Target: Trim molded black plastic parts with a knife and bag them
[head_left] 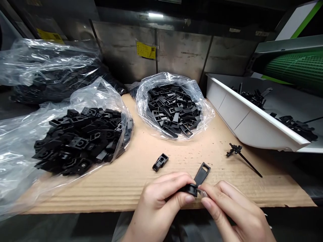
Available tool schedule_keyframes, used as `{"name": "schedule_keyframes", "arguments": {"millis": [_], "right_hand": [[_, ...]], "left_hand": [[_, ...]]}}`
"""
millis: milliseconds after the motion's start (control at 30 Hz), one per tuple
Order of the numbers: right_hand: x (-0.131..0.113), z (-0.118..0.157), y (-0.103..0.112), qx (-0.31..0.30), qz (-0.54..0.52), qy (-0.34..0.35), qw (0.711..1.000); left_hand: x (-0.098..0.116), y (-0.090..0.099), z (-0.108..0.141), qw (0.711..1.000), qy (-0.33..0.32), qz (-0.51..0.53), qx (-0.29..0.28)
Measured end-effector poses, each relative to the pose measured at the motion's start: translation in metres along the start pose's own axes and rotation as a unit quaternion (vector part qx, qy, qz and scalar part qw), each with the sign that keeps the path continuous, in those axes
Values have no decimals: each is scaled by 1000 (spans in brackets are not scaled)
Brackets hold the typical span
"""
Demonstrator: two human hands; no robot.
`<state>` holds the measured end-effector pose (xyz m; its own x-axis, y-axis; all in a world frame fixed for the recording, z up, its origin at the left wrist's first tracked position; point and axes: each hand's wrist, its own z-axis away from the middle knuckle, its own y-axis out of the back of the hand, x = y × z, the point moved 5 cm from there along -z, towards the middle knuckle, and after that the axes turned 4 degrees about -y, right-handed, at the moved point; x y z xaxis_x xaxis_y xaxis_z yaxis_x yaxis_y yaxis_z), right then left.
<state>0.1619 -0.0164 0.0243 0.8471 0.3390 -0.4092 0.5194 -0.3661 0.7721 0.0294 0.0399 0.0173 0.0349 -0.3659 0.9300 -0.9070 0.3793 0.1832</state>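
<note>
My left hand (169, 198) grips a black plastic part (190, 190) with a rounded end, near the front edge of the cardboard. Between the thumb and forefinger of my right hand (227, 208) is a small clear piece (202, 193), touching or right beside that part. Just beyond my fingertips is a flat black lever (202, 173) with a rectangular opening; whether it joins the held part is hidden. A second black block-shaped part (160, 162) lies loose on the cardboard. To the right rests a thin black stem with a branched head (236, 150).
Clear bags hold black parts: blocks (83, 141) at left, flat levers (175, 111) at centre back. More bagged parts (58, 74) are behind left. A white bin (242, 111) with black pieces stands right. Cardboard (141, 188) covers the worktop; a metal wall (181, 53) rises behind.
</note>
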Motion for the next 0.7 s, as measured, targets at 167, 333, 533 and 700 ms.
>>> {"name": "schedule_keyframes", "arguments": {"millis": [167, 333, 533, 700], "right_hand": [[-1, 5, -2, 61, -21, 39, 997], [1, 5, -2, 125, -24, 8, 992], [9, 0, 4, 76, -77, -22, 994], [8, 5, 10, 37, -181, -83, 979]], "left_hand": [[-7, -3, 2, 994, 86, 54, -46], [-7, -4, 6, 989, 116, 85, -31], [-1, -1, 4, 997, 51, 52, -3], [4, 0, 0, 998, -21, 50, 5]]}}
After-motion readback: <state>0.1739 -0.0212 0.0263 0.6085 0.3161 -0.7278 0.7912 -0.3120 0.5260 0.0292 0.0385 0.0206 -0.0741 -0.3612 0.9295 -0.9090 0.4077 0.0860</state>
